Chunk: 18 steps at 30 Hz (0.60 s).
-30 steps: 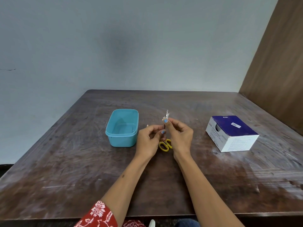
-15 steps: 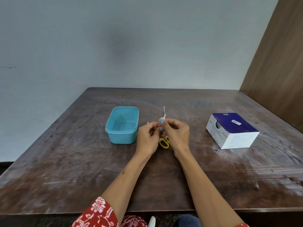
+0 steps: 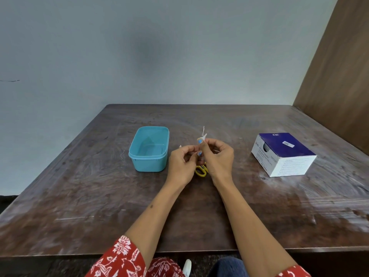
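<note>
Both hands meet above the middle of the brown table [image 3: 199,222]. My right hand [image 3: 218,158] pinches a small white packet [image 3: 203,134] whose thin end sticks up above the fingertips. My left hand [image 3: 182,163] has its fingers curled and pinches the same packet lower down, with a tiny white bit showing at its far side. Yellow-handled scissors [image 3: 200,171] lie on the table under the hands, mostly hidden by them.
An open turquoise plastic box [image 3: 148,162] stands just left of the hands. A blue and white carton [image 3: 283,154] sits to the right. A brown wooden panel [image 3: 339,66] borders the table's right side. A pale wall stands behind.
Both hands have stayed together over the scissors. The packet's thin end now points more upright, and the fingers have shifted slightly on it.
</note>
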Each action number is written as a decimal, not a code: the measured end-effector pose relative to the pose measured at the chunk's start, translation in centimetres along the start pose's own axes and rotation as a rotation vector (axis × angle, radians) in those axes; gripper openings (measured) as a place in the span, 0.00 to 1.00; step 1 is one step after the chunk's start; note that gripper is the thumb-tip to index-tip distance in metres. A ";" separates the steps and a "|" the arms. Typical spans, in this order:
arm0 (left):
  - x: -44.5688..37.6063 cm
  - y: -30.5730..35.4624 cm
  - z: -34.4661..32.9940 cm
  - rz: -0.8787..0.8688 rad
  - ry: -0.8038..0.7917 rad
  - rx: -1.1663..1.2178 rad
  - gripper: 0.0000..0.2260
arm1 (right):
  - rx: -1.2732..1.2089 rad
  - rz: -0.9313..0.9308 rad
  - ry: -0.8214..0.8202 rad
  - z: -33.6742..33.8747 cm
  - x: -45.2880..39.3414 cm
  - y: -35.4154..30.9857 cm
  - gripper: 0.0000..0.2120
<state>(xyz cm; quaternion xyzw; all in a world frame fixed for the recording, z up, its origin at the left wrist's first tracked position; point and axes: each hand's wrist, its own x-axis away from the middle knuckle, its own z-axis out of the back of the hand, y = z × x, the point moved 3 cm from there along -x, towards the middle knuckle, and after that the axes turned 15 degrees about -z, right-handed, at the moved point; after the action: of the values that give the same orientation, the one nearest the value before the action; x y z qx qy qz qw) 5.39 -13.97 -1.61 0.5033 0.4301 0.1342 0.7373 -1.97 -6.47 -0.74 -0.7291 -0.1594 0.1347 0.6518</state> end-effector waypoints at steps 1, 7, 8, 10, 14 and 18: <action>0.0 0.1 -0.1 0.000 -0.002 0.014 0.09 | 0.003 0.010 0.020 0.1 -0.1 0.1 0.03; 0.1 0.1 -0.2 0.009 -0.008 0.051 0.07 | -0.023 0.022 0.030 0.2 0.1 -0.2 0.05; 0.1 0.0 -0.1 0.008 0.003 0.053 0.07 | -0.022 0.018 0.019 0.2 0.1 -0.2 0.05; 0.0 0.0 0.1 -0.003 0.038 0.044 0.08 | 0.023 0.023 -0.015 -0.1 0.1 0.0 0.04; 0.0 0.2 0.2 0.005 0.016 0.041 0.08 | 0.025 0.038 -0.007 -0.1 0.1 -0.1 0.03; 0.2 0.5 0.0 -0.021 -0.005 0.019 0.07 | -0.018 0.037 0.009 0.3 0.0 -0.2 0.07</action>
<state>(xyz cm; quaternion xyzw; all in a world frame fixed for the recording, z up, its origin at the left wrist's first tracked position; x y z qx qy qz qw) 5.56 -13.62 -1.30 0.5061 0.4349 0.1210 0.7349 -2.12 -6.22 -0.57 -0.7385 -0.1442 0.1423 0.6431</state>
